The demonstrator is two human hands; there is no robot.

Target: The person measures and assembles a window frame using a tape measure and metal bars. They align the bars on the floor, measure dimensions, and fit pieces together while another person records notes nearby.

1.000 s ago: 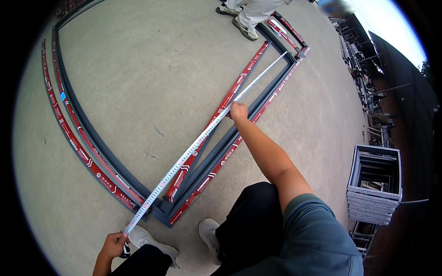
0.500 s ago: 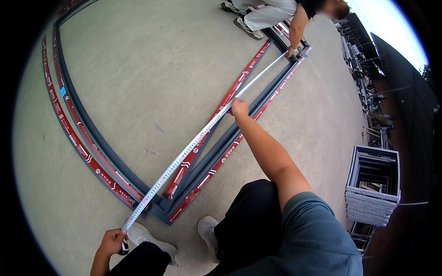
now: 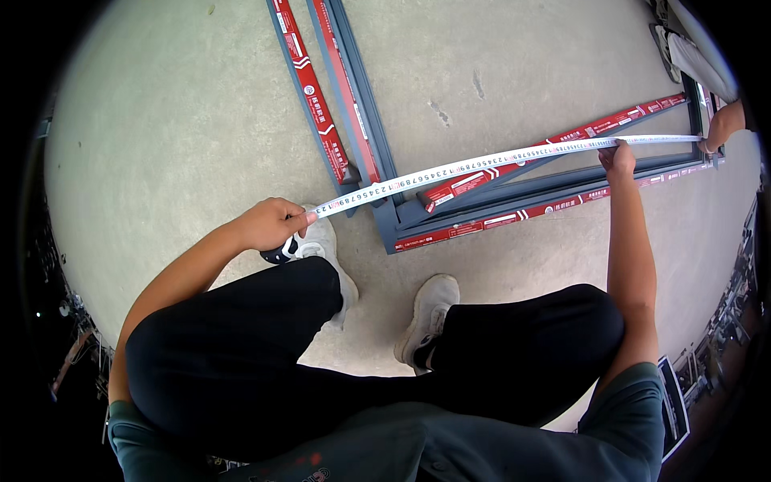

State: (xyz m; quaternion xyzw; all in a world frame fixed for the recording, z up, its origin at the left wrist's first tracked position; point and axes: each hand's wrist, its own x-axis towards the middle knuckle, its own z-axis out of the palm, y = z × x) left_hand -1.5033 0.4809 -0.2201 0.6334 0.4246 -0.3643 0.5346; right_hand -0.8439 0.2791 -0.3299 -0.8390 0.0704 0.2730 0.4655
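Tape (image 3: 482,165) being stretched across frame (image 3: 514,197).
Tape is being pinched shut by left hand (image 3: 269,225) at 9 o'clock and pressed flat by right hand (image 3: 618,157) at 2 o'clock, keeping it taut; far end is being held by co-worker's hand (image 3: 720,128).

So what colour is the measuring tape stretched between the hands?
The long flat measuring tape is white with dark and red markings, seen best in the head view.
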